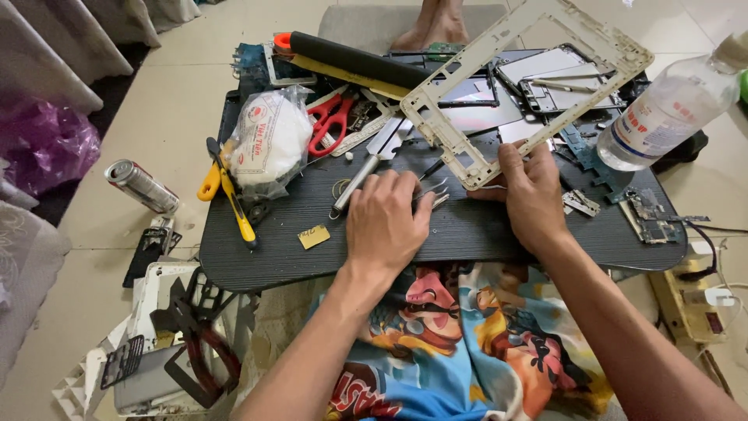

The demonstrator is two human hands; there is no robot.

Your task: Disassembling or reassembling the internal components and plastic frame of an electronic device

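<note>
A pale tiled floor is seen from above, with a low dark table point(483, 234) set across the lap of a seated person in bright printed shorts. The table is crowded with parts and tools.

A white plastic frame point(530, 86), a thin open rectangle with small holes along its edges, is held tilted up off the table at its near corner by the right hand point(534, 195), whose fingers are closed around that corner. The left hand point(386, 222) lies palm down on the table, its fingers curled over a pair of metal tweezers point(435, 195) whose tips point toward the frame; whether the tweezers are actually pinched cannot be told.

The frame is judged to be light but thin and easily bent or snapped, especially along its long narrow sides. It is best gripped at a corner, where two sides meet and the plastic is stiffest, and twisting should be avoided. The tweezers are judged to be stiff, smooth and slippery, best taken near the middle of their arms.

Behind the frame, flat grey panels point(545, 78) and a small circuit board point(650, 210) are spread out. To the left lie red scissors point(331, 121), a yellow-handled tool point(234, 199), a white bagged bundle point(269, 140) and a long black tube point(354, 58). A clear plastic bottle point(670, 109) leans in at the right. A metal can point(140, 185) rests on the floor beside the table.
</note>
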